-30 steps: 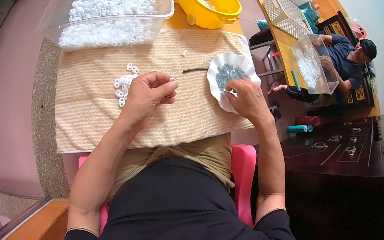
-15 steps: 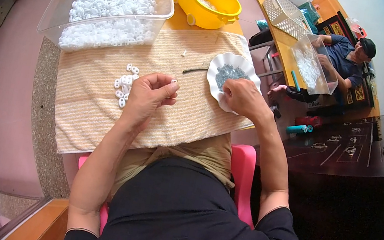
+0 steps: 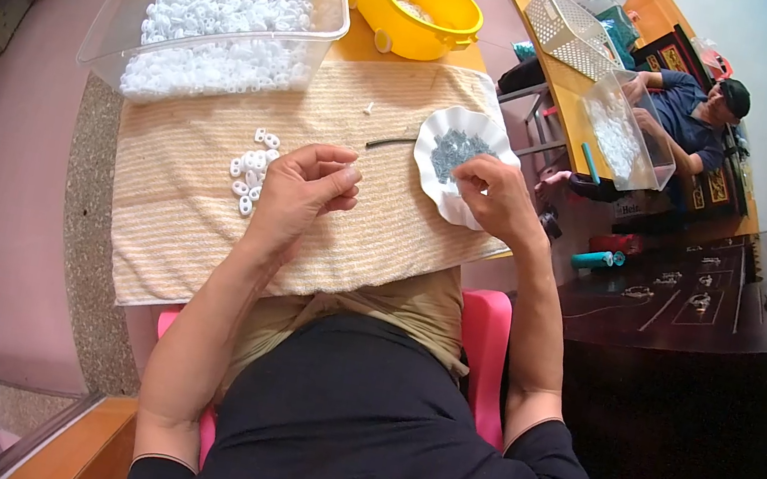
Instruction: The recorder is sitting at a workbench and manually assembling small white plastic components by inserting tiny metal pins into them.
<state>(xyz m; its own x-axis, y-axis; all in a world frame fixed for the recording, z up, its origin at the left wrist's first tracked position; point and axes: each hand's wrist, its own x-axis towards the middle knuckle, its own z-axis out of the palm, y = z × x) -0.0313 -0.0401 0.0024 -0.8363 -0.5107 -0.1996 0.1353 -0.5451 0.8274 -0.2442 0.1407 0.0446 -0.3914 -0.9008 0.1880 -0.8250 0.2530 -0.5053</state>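
Note:
My left hand (image 3: 295,192) is raised over the striped towel, thumb and forefinger pinched together; whatever it holds is too small or hidden to name. Close to its left side lies a small heap of white plastic pieces (image 3: 255,163), each with two holes. My right hand (image 3: 502,200) is over the near right side of a white scalloped bowl (image 3: 457,209), its fingers drawn together in a pinch. Small grey-blue bits (image 3: 454,153) fill the bowl's middle. What those fingertips hold, if anything, cannot be made out.
A clear bin (image 3: 324,47) of white pieces and a yellow wheeled tub (image 3: 366,8) stand at the back. A dark thin rod (image 3: 390,141) and a tiny white piece (image 3: 369,108) lie on the towel (image 3: 188,258). Another person (image 3: 689,113) sits at a table at far right.
My right hand has lifted slightly from the grey-blue bits, and its fingertips now show. My left hand stays nearly in place, its thumb turned a little.

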